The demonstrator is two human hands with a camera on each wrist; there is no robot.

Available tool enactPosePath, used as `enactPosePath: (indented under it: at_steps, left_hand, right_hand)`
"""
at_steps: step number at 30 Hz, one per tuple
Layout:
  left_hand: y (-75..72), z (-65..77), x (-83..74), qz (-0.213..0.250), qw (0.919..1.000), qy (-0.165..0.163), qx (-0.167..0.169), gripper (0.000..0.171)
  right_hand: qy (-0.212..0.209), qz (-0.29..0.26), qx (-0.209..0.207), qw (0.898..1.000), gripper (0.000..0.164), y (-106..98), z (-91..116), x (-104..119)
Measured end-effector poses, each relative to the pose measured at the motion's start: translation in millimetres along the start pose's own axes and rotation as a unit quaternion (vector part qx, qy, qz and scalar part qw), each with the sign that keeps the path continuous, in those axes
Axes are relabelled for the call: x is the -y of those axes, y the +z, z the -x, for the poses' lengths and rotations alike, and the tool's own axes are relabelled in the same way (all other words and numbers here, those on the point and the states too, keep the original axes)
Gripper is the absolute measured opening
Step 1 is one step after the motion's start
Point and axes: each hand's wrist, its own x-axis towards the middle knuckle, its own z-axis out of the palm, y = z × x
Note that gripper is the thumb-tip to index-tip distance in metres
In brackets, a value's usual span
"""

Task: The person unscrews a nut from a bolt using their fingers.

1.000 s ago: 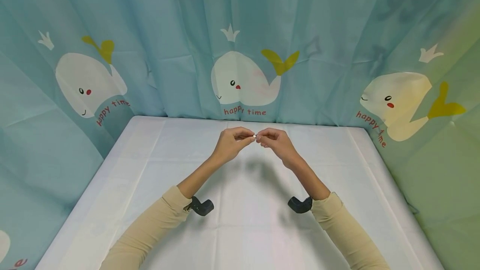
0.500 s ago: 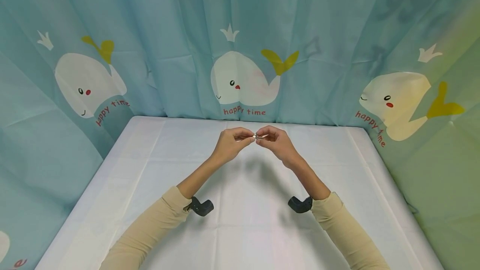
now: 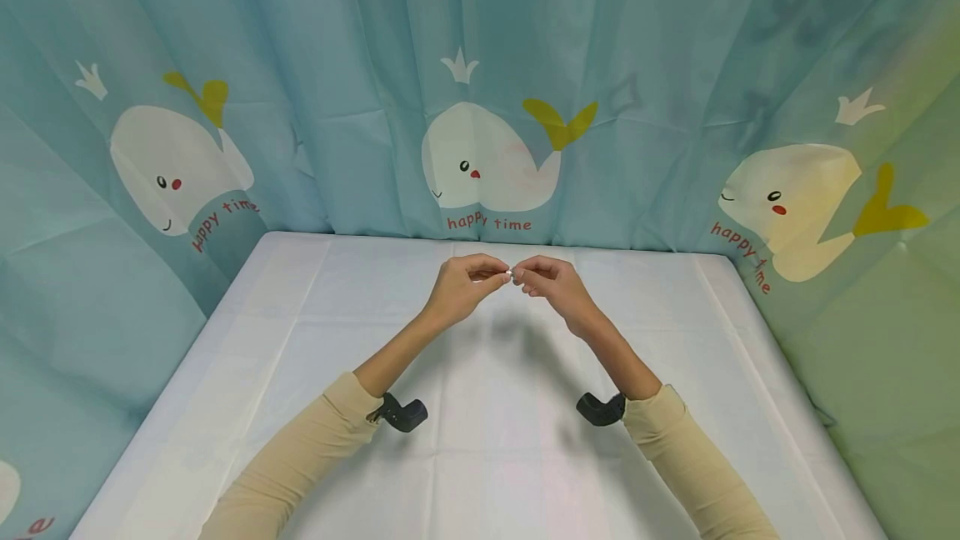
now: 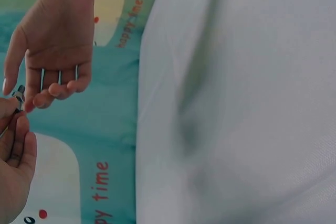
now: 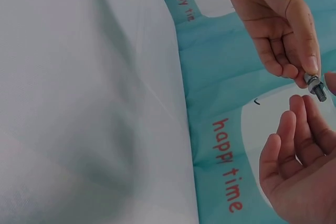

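Above the far part of the table, my left hand (image 3: 461, 286) pinches a small metal bolt (image 5: 316, 86) between thumb and fingertips. The bolt's threaded end sticks out toward my right hand (image 3: 555, 288), and what seems to be a nut (image 5: 313, 83) sits on it. In the right wrist view, my right hand (image 5: 302, 161) has its fingers loosely bent and its thumb apart from them. The threaded end lies between that thumb and those fingers, with a gap showing. The left wrist view also has the bolt (image 4: 19, 94) between the right thumb and fingers. Contact there is hard to tell.
A white cloth covers the table (image 3: 465, 473). Blue-green curtains (image 3: 360, 65) with whale prints stand behind it and at both sides. A dark wrist-camera mount (image 3: 405, 415) sticks out from the left sleeve, another mount (image 3: 600, 411) from the right.
The right fingers spread half a second ago, baring the bolt's shank in the head view, and have since come closer around its end again. My left hand has stayed in place with the bolt.
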Motion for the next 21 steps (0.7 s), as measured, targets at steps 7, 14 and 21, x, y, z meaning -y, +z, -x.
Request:
enactPosePath:
  at_steps: [7, 14, 21]
  left_hand:
    - [1.4, -0.9, -2.7, -0.009, 0.9999, -0.005, 0.003, 0.013]
    - [1.9, 0.0, -1.1, -0.005, 0.9999, -0.011, 0.003, 0.016]
    - [1.9, 0.1, -1.4, -0.008, 0.9999, -0.013, 0.004, 0.012]
  right_hand:
    - [-0.032, -0.005, 0.003, 0.999, 0.025, -1.0, 0.6, -2.1]
    - [-0.056, -0.013, 0.012, 0.998, 0.022, -1.3, 2.1, -2.7]
    - [-0.061, -0.013, 0.018, 0.998, 0.024, -1.7, 2.2, -3.0]
